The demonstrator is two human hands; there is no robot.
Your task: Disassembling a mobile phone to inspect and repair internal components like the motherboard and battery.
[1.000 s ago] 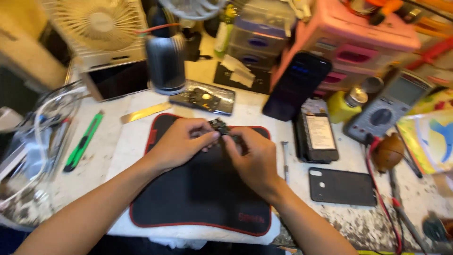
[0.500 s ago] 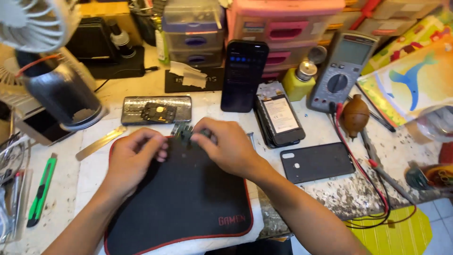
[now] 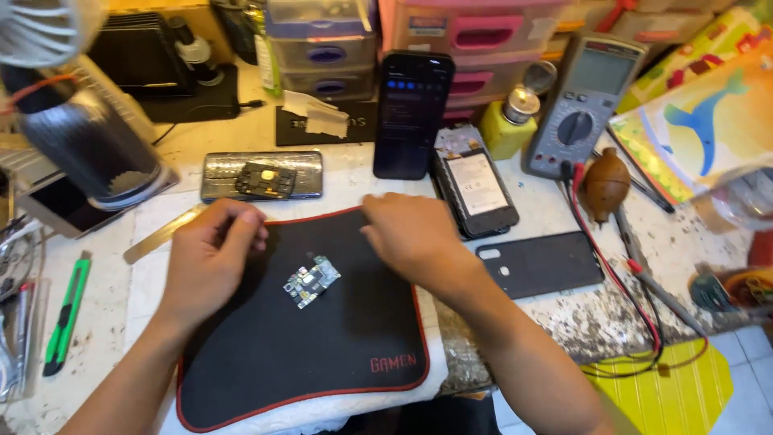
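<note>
Cluttered repair bench, black mat (image 3: 322, 354) in the middle. Left hand (image 3: 205, 262) has its fingers curled loosely on the mat's upper edge, gripping nothing. Right hand (image 3: 411, 234) hovers palm down, fingers bent, also holding nothing. Small circuit board (image 3: 312, 281) lies flat between them, untouched. Beyond: dark phone (image 3: 412, 113), yellow meter (image 3: 584, 105), green cutter (image 3: 67, 310).

Matt cloth and bare metal on a scuffed, chalky table

I see a matt black cloth mat (image 3: 306, 338) with red stitched edging, and on it a small circuit board (image 3: 312, 281) glinting with metal shields. The table (image 3: 564, 314) looks rough, white and speckled. A phone back cover (image 3: 541, 263) is matt black plastic; the upright phone (image 3: 412, 113) has glossy glass; the drawers (image 3: 475, 32) are smooth pink plastic.
</note>
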